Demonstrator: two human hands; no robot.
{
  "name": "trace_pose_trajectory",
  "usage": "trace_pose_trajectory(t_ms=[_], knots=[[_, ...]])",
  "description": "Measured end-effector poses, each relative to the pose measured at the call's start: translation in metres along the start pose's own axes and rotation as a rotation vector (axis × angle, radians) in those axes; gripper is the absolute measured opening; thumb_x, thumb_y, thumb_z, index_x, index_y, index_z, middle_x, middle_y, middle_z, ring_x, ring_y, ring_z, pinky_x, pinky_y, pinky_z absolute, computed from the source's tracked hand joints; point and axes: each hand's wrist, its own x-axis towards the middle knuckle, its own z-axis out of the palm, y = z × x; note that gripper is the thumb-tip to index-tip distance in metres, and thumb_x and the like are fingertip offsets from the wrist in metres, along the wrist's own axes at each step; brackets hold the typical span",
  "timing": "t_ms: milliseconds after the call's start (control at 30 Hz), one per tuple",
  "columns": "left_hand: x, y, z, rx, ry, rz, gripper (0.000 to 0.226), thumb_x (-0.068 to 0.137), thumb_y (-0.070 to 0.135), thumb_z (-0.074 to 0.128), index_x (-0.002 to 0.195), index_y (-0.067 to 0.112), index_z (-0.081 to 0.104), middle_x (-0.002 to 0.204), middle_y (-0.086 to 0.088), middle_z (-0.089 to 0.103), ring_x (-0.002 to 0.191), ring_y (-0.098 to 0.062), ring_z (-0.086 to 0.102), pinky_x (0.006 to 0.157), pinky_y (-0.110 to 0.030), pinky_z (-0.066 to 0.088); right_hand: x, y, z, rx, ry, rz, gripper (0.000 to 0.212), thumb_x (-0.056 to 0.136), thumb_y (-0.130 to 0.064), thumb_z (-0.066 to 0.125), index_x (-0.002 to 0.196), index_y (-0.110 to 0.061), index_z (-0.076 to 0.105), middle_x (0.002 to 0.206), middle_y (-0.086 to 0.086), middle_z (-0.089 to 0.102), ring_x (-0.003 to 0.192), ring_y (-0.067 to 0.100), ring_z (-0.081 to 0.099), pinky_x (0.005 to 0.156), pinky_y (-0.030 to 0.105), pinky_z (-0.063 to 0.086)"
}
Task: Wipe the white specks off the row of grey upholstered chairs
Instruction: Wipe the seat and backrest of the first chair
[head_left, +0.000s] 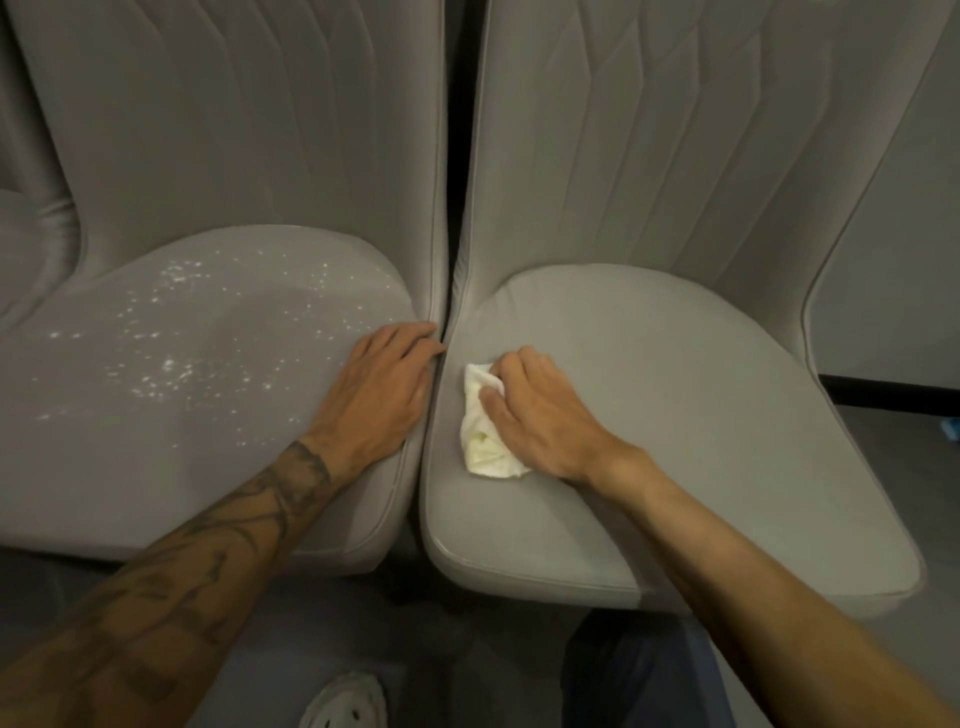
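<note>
Two grey upholstered chairs stand side by side, seen from above.

The left chair (156, 493) has white specks (171, 364) scattered over its seat. They are thickest across the middle and back of the cushion and thinner toward the front. The left hand (379, 384), on a tattooed forearm, lies flat and open on that seat's right edge. Its fingers are straight and hold nothing, and the tips reach the narrow dark gap (460, 156) between the chairs.

Just across the gap, the right chair (675, 389) has no specks that can be made out on its seat. A crumpled white cloth (485, 436) lies near the seat's left edge. The right hand (540, 410) is curled over the cloth, gripping it and pressing it into the cushion. The cloth's lower fold looks faintly yellow.

Between the forearms, a pale shoe (345, 701) rests on the dark floor (493, 665).

Several things could go wrong from here:
- A sweep toward the middle could push specks into the gap, where a cloth reaches poorly.
- A sweep forward could drop them onto the floor.
- Hard rubbing may work them into the fabric instead of lifting them.
- The left forearm crosses the speckled seat and could drag specks along.
- The yellowed fold, if it is soiled, could mark the upholstery.

In view are two chairs, plus a grey panel at the far right that may or may not be a third. There are two hands, one cloth and one shoe. The specks are too many to count, likely several dozen.
</note>
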Motion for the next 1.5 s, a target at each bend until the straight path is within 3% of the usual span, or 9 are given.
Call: trace_pose_trajectory(t_ms=[100, 233, 433, 633, 833, 1000, 1200, 1367, 1500], knots=[[0.001, 0.000, 0.001, 0.010, 0.008, 0.000, 0.033, 0.103, 0.009, 0.048, 0.132, 0.005, 0.064, 0.145, -0.015, 0.058, 0.133, -0.035, 0.053, 0.114, -0.046, 0.036, -0.040, -0.017, 0.007, 0.051, 0.017, -0.089, 0.029, 0.106, -0.031, 0.032, 0.106, -0.009, 0.050, 0.107, 0.011, 0.049, 0.098, 0.028, 0.046, 0.093, 0.042, 0.038], [0.001, 0.000, 0.002, 0.024, -0.005, -0.005, 0.042, 0.101, 0.019, 0.037, 0.130, 0.006, 0.065, 0.143, -0.014, 0.059, 0.129, -0.034, 0.054, 0.110, -0.045, 0.036, -0.109, -0.033, 0.006, 0.116, -0.049, -0.224, 0.025, 0.108, -0.036, 0.027, 0.101, -0.021, 0.045, 0.102, -0.004, 0.042, 0.090, 0.014, 0.038, 0.086, 0.025, 0.033], [0.002, 0.000, 0.002, 0.037, -0.010, -0.011, 0.040, 0.101, 0.015, 0.040, 0.132, 0.005, 0.064, 0.145, -0.015, 0.057, 0.132, -0.034, 0.052, 0.113, -0.047, 0.037, -0.092, -0.016, -0.002, 0.030, 0.043, 0.093, 0.023, 0.106, -0.032, 0.030, 0.105, -0.017, 0.047, 0.106, 0.002, 0.046, 0.097, 0.021, 0.044, 0.092, 0.036, 0.038], [0.003, 0.001, 0.002, 0.061, -0.014, -0.003, 0.041, 0.100, 0.017, 0.040, 0.131, 0.006, 0.064, 0.144, -0.015, 0.057, 0.131, -0.034, 0.053, 0.112, -0.048, 0.037, -0.114, -0.070, 0.014, 0.035, 0.048, 0.040, 0.028, 0.105, -0.036, 0.023, 0.104, -0.021, 0.047, 0.105, 0.000, 0.044, 0.093, 0.017, 0.040, 0.084, 0.034, 0.038], [0.002, 0.000, 0.006, 0.078, 0.013, -0.007, 0.033, 0.103, 0.018, 0.046, 0.127, 0.007, 0.065, 0.140, -0.015, 0.059, 0.127, -0.034, 0.054, 0.108, -0.046, 0.037, -0.112, -0.058, 0.012, -0.010, 0.132, 0.306, 0.028, 0.104, -0.040, 0.025, 0.102, -0.022, 0.047, 0.104, 0.000, 0.046, 0.095, 0.020, 0.043, 0.084, 0.036, 0.037], [0.003, 0.002, 0.002, 0.068, -0.042, -0.018, 0.040, 0.105, 0.026, 0.041, 0.132, 0.006, 0.063, 0.146, -0.015, 0.056, 0.132, -0.034, 0.052, 0.112, -0.045, 0.035, -0.110, -0.078, 0.021, 0.031, 0.138, 0.215, 0.027, 0.103, -0.041, 0.030, 0.101, -0.023, 0.049, 0.102, -0.001, 0.047, 0.091, 0.020, 0.044, 0.081, 0.036, 0.040], [-0.017, 0.018, -0.005, 0.043, -0.098, -0.055, 0.051, 0.107, 0.040, 0.036, 0.145, 0.011, 0.054, 0.153, -0.012, 0.050, 0.139, -0.031, 0.046, 0.118, -0.044, 0.032, -0.141, -0.040, 0.013, -0.053, 0.242, 0.437, 0.021, 0.101, -0.037, 0.036, 0.092, -0.020, 0.047, 0.094, 0.002, 0.046, 0.085, 0.024, 0.045, 0.075, 0.042, 0.041], [-0.038, 0.030, 0.001, 0.042, -0.132, -0.094, 0.068, 0.103, 0.053, 0.022, 0.151, 0.015, 0.051, 0.155, -0.008, 0.049, 0.142, -0.027, 0.045, 0.118, -0.043, 0.032, -0.110, -0.090, 0.033, 0.027, 0.254, 0.312, 0.025, 0.102, -0.041, 0.034, 0.097, -0.022, 0.049, 0.096, 0.000, 0.046, 0.087, 0.020, 0.042, 0.076, 0.037, 0.037], [-0.039, 0.027, 0.006, 0.055, -0.105, -0.079, 0.063, 0.104, 0.052, 0.027, 0.150, 0.016, 0.051, 0.153, -0.007, 0.051, 0.139, -0.028, 0.046, 0.116, -0.045, 0.035, -0.137, -0.045, 0.022, -0.026, 0.275, 0.336, 0.017, 0.099, -0.039, 0.041, 0.096, -0.023, 0.048, 0.096, 0.000, 0.048, 0.087, 0.023, 0.045, 0.077, 0.038, 0.039]])
